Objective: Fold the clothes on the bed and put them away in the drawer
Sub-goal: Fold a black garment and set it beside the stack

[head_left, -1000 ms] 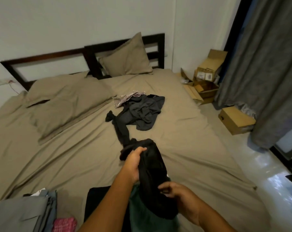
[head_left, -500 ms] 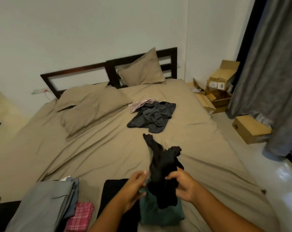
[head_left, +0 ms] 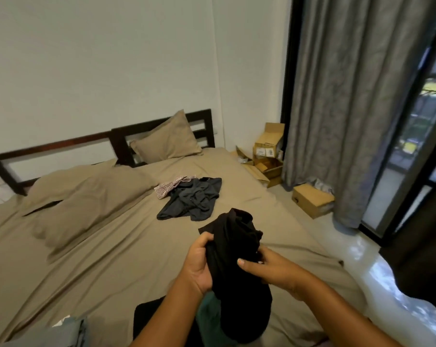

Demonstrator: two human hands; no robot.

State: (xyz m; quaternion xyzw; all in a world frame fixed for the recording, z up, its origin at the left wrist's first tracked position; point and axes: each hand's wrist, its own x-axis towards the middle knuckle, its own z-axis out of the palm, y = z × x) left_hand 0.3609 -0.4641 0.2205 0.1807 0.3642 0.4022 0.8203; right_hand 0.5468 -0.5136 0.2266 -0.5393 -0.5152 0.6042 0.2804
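- Left hand (head_left: 199,266) gripped the black garment (head_left: 237,246) by one edge; my right hand (head_left: 269,271) pinched the opposite edge, thumb on top.
- I held it bunched above the bed (head_left: 111,259), near its foot.
- Best practice, I judged: shake flat, align seams, then fold.
- Fabric looked thin, limp, matte.

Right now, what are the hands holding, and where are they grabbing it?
A bunched black fabric garment: the left hand grips its left side, the right hand grips its right side.
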